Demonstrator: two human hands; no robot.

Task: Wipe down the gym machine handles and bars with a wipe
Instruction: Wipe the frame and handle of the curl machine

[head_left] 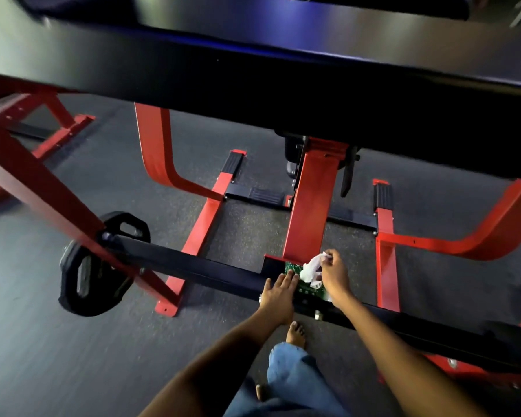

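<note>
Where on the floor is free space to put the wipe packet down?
Bare floor lies between the two red uprights, behind the black bar. A wider patch lies left of the person's legs, below the weight plate. Around the green packet and both hands it is crowded.

Both your arms reach forward and down, bare from the elbow, the forearms running almost side by side. Your left hand (278, 288) lies flat with palm down, and its fingers (289, 276) are straight and close together, pressing on the black bar (193, 267). Your right hand (334, 272) is a little higher, wrist bent, and pinches a white wipe (312, 267) with thumb and fingertips.
</note>
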